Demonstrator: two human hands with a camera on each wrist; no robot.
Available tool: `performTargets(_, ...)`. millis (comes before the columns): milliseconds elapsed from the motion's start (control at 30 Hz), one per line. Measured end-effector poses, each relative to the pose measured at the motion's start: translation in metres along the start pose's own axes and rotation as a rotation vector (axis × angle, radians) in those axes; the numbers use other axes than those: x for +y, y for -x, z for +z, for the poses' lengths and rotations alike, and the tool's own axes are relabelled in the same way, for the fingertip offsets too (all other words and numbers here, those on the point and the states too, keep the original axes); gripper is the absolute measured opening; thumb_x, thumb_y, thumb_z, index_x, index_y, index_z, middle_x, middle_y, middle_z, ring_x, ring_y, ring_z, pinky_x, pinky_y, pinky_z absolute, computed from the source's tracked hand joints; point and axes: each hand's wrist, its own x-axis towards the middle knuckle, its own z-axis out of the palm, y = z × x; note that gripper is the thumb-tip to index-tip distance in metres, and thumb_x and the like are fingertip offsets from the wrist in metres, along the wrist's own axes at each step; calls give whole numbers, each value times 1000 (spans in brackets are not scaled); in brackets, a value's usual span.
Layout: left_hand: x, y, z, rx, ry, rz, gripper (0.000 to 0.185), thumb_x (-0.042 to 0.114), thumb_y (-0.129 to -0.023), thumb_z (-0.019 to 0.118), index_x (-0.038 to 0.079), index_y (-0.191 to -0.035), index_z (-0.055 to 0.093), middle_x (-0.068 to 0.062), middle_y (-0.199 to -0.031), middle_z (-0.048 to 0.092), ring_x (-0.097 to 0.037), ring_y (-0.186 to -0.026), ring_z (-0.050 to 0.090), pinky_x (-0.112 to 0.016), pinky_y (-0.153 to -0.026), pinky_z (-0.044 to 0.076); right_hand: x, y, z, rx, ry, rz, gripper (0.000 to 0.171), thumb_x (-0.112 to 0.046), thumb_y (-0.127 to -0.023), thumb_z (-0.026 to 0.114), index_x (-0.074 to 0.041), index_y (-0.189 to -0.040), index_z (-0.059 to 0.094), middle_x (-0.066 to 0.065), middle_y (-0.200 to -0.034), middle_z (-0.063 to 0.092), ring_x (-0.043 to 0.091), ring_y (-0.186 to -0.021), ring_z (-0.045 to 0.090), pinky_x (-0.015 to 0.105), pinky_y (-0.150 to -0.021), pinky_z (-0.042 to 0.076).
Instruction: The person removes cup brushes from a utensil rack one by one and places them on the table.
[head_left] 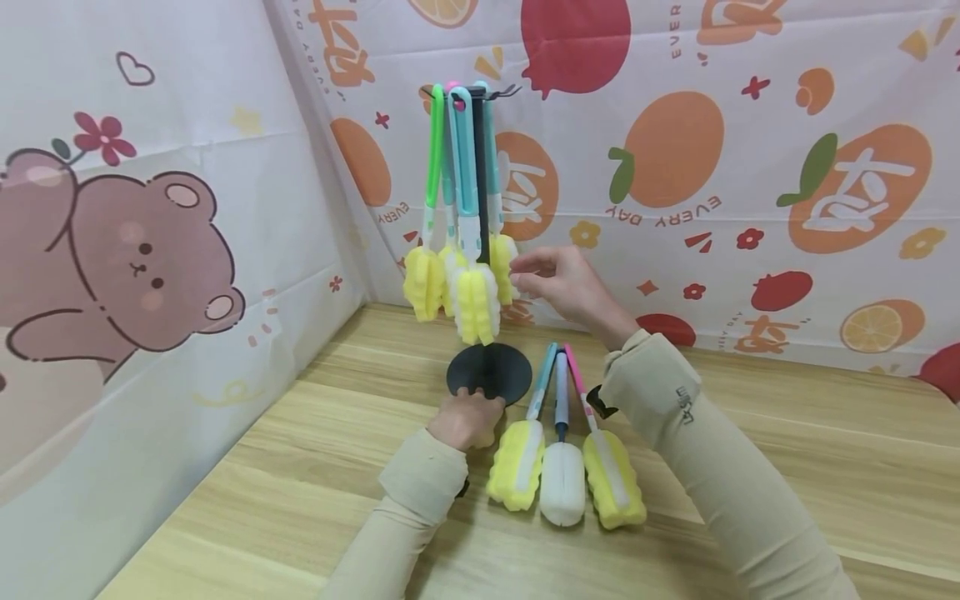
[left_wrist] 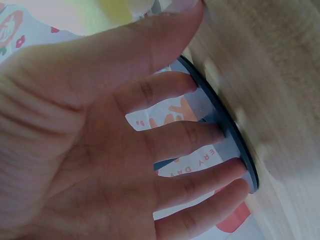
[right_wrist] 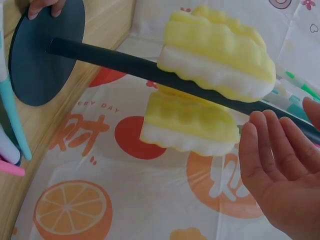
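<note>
The worktop [head_left: 300,475] is pale wood with grain running across it. Toward its far side stands the round black base [head_left: 513,372] of a rack. To the base's right and nearer lie three brushes, handles drawn together at the far end, heads fanned toward the near side: left brush [head_left: 519,458] yellow and white, middle brush [head_left: 562,483] white, right brush [head_left: 617,475] yellow and white.

Stand base [head_left: 516,373], at left fingers [left_wrist: 182,139]: black. Brushes [head_left: 469,240], beside right fingers [right_wrist: 249,146]: yellow-and-white heads [head_left: 474,305]; handles [head_left: 433,158] light blue, green, one apparently pink. Cloth [head_left: 757,162], behind right fingers: white with orange-and-red fruit print.
</note>
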Motion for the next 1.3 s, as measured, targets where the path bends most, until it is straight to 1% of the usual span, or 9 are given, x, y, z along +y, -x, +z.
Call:
performTargets(167, 0, -1, 0, 7, -15, -3, 33, 14, -97, 67, 14, -129, 65, -15, -114, 64, -34, -98, 56, -45, -81, 51, -2, -2, 2, -43, -29, 15, 35, -13, -101, 64, 3, -132, 64, 15, -129, 65, 29, -113, 64, 47, -97, 50)
performTargets(467, 1, -2, 2, -21, -19, -12, 39, 16, -95, 69, 16, -134, 63, -14, -123, 63, -34, -104, 55, -45, -84, 50, -9, -6, 7, -56, 3, 0, 37, -16, -102, 63, 0, -136, 62, 12, -135, 62, 29, -124, 58, 46, -101, 48)
performTargets(667, 0, -2, 1, -19, -28, -13, 40, 16, -96, 69, 16, -135, 62, -14, -122, 63, -34, -104, 56, -45, -84, 50, -15, -12, 11, -47, -60, -9, 40, -15, -102, 63, -2, -139, 59, 12, -139, 60, 28, -128, 55, 45, -104, 45)
performTargets(767, 0, -2, 0, -15, -31, -14, 41, 16, -96, 68, 16, -137, 62, -14, -123, 63, -34, -105, 56, -45, -84, 50, -16, -13, 13, -58, -92, -7, 41, -13, -102, 63, -2, -141, 57, 12, -142, 58, 29, -130, 54, 44, -106, 44)
performTargets(1067, 1, 1, -2, -7, -30, -9, 41, 15, -97, 67, 16, -138, 62, -14, -122, 63, -34, -103, 56, -45, -83, 50, -19, -18, 26, -70, -136, 6, 51, -10, -102, 62, 0, -149, 47, 14, -149, 51, 31, -136, 49, 43, -109, 41)
performTargets(1200, 1, 2, -2, -6, -25, -13, 40, 15, -96, 68, 16, -136, 63, -14, -121, 64, -33, -102, 56, -45, -83, 50, -19, -21, 28, -72, -126, 24, 55, -11, -102, 62, 0, -152, 43, 15, -150, 50, 30, -139, 46, 44, -110, 40)
performTargets(1300, 1, 2, -2, -3, -23, -13, 37, 15, -96, 68, 15, -133, 64, -14, -118, 64, -33, -100, 56, -45, -82, 50, -21, -23, 30, -73, -118, 42, 57, -13, -102, 63, -1, -153, 41, 16, -146, 53, 29, -138, 46, 44, -109, 40)
